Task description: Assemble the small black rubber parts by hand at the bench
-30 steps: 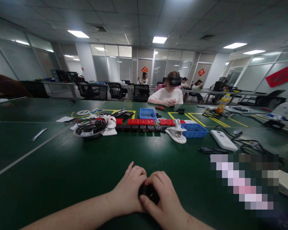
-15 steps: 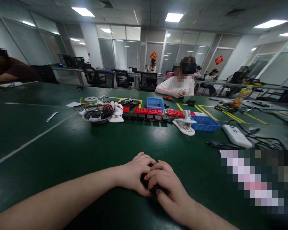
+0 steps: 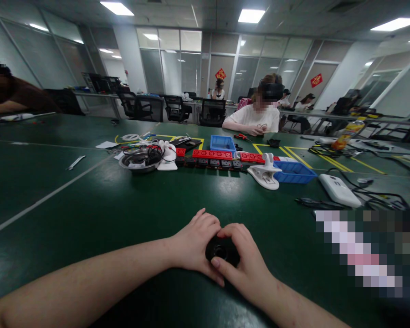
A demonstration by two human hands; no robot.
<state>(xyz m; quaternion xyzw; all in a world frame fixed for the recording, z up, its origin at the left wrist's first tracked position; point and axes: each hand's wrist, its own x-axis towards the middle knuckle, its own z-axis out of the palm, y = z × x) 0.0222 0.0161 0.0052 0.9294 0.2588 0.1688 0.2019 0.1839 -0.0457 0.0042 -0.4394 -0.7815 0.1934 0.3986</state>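
A small round black part (image 3: 222, 251) with a hole in its middle rests low on the green table (image 3: 99, 214), right in front of me. My left hand (image 3: 194, 243) curls round its left side, fingers bent against it. My right hand (image 3: 244, 266) wraps its right side, with the thumb pressing the near rim and the fingers arched over the top. Both forearms lie across the table's near edge.
Further back stand a metal bowl of cables (image 3: 140, 161), a row of red and black sockets (image 3: 210, 159), a white clamp (image 3: 266, 175), two blue bins (image 3: 292, 172) and a white device (image 3: 339, 190) with cables. A person (image 3: 256, 119) sits opposite; another sits far left.
My hands opened slightly round the black part, so its round face and centre hole show now. The view also dropped a little and shifted.
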